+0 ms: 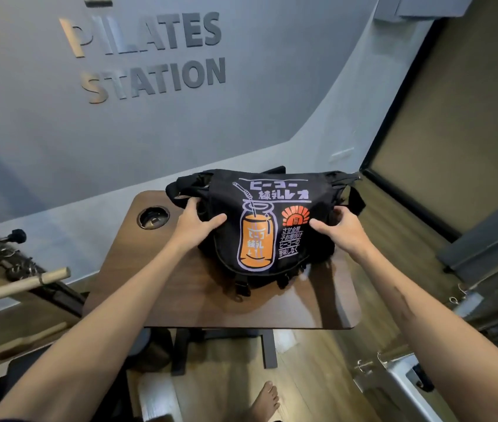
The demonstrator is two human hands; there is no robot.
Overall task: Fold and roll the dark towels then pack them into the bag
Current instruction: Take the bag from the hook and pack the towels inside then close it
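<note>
- On the far half of the small wooden table [199,300] sits the black messenger bag [272,226], flap closed and facing up, printed with an orange drink can, a straw, a little orange sun and pale purple Japanese lettering.
- No dark towels show anywhere outside it; can't tell what's inside with the flap down.
- Left hand [194,228] is on the bag's left edge, thumb lying across the flap and fingers curled around the side, so it's gripping the bag.
- Right hand [343,229] does the same on the right edge, thumb on the flap near the sun print, fingers wrapped over the side.
- Black straps and buckles [241,289] hang off the bag's near edge onto the tabletop.
- Round cup hole [152,217] sits in the table's far left corner, just beside the bag.
- Beyond it all, the grey wall carries raised "PILATES STATION" lettering [150,56].
- Wooden bars [19,284] and metal hardware poke in from the left, and a bare foot [266,400] shows on the wood floor below.
</note>
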